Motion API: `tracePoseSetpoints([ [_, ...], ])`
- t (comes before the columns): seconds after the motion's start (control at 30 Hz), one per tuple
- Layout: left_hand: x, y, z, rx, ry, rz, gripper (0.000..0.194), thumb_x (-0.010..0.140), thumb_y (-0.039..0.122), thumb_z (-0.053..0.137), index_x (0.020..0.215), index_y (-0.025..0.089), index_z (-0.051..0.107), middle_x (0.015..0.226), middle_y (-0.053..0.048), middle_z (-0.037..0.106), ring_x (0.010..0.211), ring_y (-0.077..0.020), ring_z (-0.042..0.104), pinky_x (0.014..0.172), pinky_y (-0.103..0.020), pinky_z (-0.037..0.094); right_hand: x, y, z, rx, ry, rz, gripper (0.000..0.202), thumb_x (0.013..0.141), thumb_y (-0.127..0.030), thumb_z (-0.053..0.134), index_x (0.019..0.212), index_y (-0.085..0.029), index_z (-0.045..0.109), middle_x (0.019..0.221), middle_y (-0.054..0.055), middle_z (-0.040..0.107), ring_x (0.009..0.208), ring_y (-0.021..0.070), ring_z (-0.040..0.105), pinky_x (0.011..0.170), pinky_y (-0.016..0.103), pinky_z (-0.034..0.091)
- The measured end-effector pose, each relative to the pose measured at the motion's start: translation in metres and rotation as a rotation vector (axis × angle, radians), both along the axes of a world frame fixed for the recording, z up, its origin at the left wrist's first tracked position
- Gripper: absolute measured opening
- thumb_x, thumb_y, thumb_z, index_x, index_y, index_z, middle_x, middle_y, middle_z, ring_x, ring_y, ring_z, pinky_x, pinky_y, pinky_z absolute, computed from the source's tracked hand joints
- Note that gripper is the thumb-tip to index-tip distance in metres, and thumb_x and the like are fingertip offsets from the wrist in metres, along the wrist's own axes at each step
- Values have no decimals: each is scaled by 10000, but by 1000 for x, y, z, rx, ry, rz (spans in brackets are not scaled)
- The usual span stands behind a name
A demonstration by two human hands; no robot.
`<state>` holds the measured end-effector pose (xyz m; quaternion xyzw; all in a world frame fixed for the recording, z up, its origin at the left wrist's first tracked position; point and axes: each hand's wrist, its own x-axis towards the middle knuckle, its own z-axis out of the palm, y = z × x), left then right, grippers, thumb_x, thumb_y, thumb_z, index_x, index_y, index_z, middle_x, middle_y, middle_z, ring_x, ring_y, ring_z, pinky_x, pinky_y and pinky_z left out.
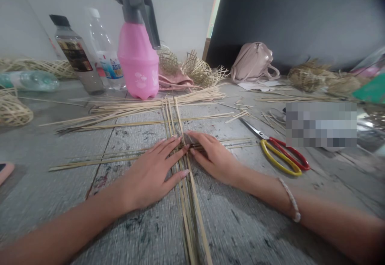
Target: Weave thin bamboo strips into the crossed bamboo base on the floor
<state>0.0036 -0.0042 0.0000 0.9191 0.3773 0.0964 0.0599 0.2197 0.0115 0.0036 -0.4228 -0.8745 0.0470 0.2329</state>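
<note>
Pale wall (186,8) (dark panel (300,20) at right), gray streaked surface (135,241)

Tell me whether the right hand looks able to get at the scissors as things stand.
Probably yes: the right hand would first leave the crossed strips, and nothing tall stands between it and the scissors.

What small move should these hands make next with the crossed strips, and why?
I'd have the right hand nudge the rightmost lengthwise strip inward: it seems to splay from its neighbors toward the near end, while the left hand, spread over the crossing, could steady the others.
</note>
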Motion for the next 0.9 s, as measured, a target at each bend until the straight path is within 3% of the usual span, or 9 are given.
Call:
tracePoseSetpoints([
  [0.1,1,-1,3,-11,36,6,654,1014,588,220,1491,164,364,1593,-109,240,1473,-269,211,1191,-492,226,10,20,11,86,11,-118,299,951,-214,417,1199,-162,577,1188,129,669,1137,259,611,967,464,483],
  [0.23,0,-2,4,-12,31,17,644,1015,591,208,1500,190,345,1615,-69,163,1477,-262,202,1187,-475,241,22,64,34,71,-215,-228,246,931,-165,481,1138,-130,609,1162,151,666,1111,301,605,941,472,473],
  [0.4,0,-1,2,-11,38,-4,650,1016,593,188,1510,191,317,1599,-26,227,1478,-245,201,1202,-456,199,16,107,48,6,-487,-53,372,897,-86,542,1268,-112,524,1162,146,658,1108,277,592,932,402,448],
  [0.63,0,-1,2,-13,11,-11,631,1018,583,216,1500,195,336,1590,-35,261,1473,-246,219,1199,-444,196,3,115,49,93,-723,124,505,834,75,407,1279,-138,517,1120,130,665,1015,252,618,801,351,422],
  [0.77,-1,-1,3,-20,21,-14,645,1019,583,205,1510,181,314,1597,-35,239,1477,-247,202,1203,-440,177,4,121,51,59,-688,93,574,803,98,442,1324,-137,488,1190,138,646,1027,246,620,769,328,421],
  [0.9,-1,-1,3,-27,24,-11,650,1017,589,205,1515,184,304,1599,-31,234,1480,-245,192,1204,-441,172,5,122,54,-5,-627,96,526,852,23,499,1354,-132,469,1260,151,620,1053,245,616,780,319,431],
])
